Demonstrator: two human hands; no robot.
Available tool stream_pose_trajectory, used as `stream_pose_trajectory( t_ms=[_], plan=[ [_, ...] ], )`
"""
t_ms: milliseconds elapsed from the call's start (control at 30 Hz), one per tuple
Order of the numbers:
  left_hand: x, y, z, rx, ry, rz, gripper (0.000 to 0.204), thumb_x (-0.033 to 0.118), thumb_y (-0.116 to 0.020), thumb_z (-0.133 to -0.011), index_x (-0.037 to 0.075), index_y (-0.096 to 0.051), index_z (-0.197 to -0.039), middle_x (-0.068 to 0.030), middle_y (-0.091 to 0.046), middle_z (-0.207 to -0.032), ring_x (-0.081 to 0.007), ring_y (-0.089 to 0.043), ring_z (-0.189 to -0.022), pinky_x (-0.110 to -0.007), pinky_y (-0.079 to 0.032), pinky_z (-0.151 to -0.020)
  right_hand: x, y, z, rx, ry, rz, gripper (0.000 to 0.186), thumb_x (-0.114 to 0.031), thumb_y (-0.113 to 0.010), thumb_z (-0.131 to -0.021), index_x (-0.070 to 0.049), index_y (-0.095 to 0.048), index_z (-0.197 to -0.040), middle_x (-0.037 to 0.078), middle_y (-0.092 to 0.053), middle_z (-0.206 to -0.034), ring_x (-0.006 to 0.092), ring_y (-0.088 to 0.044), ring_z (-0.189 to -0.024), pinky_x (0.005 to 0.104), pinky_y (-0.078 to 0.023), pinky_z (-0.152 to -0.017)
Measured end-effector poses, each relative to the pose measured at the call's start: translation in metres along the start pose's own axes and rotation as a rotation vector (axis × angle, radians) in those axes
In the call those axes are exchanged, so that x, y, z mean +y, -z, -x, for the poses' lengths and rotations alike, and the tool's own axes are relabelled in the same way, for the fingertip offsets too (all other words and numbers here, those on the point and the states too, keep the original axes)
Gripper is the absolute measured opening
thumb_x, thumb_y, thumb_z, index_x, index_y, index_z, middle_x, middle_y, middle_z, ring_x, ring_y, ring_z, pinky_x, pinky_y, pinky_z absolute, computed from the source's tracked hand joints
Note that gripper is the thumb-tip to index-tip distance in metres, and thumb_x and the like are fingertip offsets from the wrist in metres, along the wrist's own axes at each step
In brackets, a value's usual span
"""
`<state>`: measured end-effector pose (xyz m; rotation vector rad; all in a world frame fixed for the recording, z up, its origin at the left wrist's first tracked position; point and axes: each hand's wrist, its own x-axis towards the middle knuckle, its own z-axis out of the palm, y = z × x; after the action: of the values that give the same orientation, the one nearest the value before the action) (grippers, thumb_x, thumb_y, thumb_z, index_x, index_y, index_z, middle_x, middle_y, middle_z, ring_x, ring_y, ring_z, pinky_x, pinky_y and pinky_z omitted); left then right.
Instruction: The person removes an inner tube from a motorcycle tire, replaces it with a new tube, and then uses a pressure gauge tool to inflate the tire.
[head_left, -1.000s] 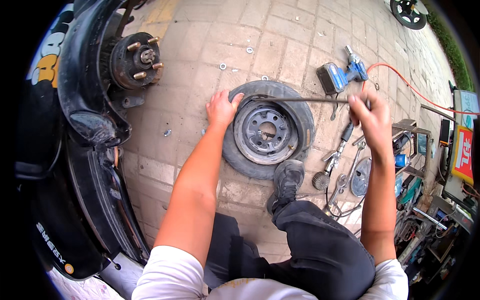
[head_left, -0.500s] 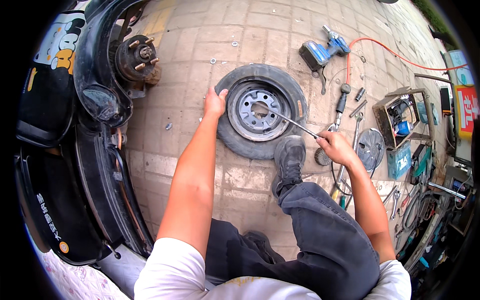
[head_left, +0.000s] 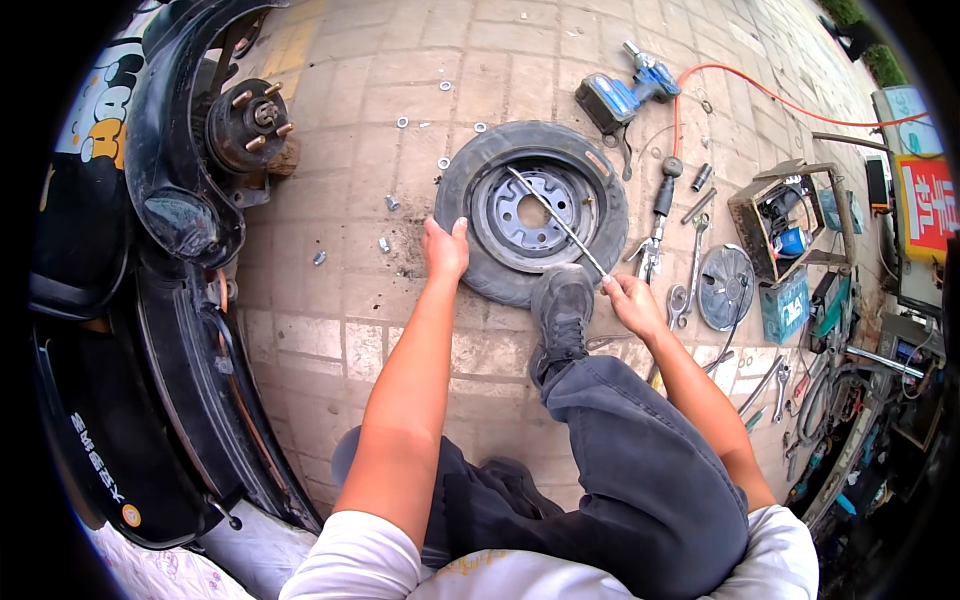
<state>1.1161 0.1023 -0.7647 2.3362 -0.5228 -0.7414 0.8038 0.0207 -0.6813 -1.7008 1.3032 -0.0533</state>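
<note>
A black tire on a grey steel wheel rim lies flat on the paving before me. My left hand grips the tire's left edge, thumb apart from the fingers. A long thin metal tire lever is held by one end in my right hand, closed around it at the tire's near right side. The lever slants across the wheel, its far tip by the upper left of the rim's inside. My dark shoe is at the tire's near edge and covers a bit of it.
A vehicle's wheel hub with studs stands at left beside black body panels. Nuts and washers are scattered left of the tire. To the right lie a blue cordless impact wrench, an air tool on an orange hose, wrenches, a round plate and toolboxes.
The tire has turned counterclockwise and shifted slightly right. My left hand has come nearer along its edge. My right hand has moved left, and the lever now lies more steeply across the rim.
</note>
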Motion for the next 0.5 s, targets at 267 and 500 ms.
stream_pose_trajectory(
  t_ms=[267,500],
  plan=[
    [0.023,-0.003,-0.002,0.088,-0.279,-0.166,0.070,0.031,-0.059,-0.090,0.004,-0.026,-0.145,-0.0243,-0.040,-0.139,-0.0424,-0.039,-0.127,-0.047,-0.032,-0.106,0.017,-0.007,-0.013,-0.106,-0.122,-0.209,0.048,-0.040,-0.047,-0.098,0.000,-0.063,-0.077,-0.001,-0.047,-0.055,0.0090,-0.043,-0.051,0.0278,-0.035,-0.049],
    [0.043,-0.006,-0.019,0.037,-0.175,-0.154,0.065,0.034,-0.056,-0.091,0.012,-0.027,-0.146,-0.0246,-0.046,-0.132,-0.0441,-0.046,-0.118,-0.048,-0.036,-0.102,0.001,-0.003,-0.022,-0.105,-0.021,-0.063,0.051,-0.040,-0.047,-0.097,0.002,-0.064,-0.076,0.011,-0.059,-0.062,0.0198,-0.056,-0.061,0.0346,-0.046,-0.064]
  ],
)
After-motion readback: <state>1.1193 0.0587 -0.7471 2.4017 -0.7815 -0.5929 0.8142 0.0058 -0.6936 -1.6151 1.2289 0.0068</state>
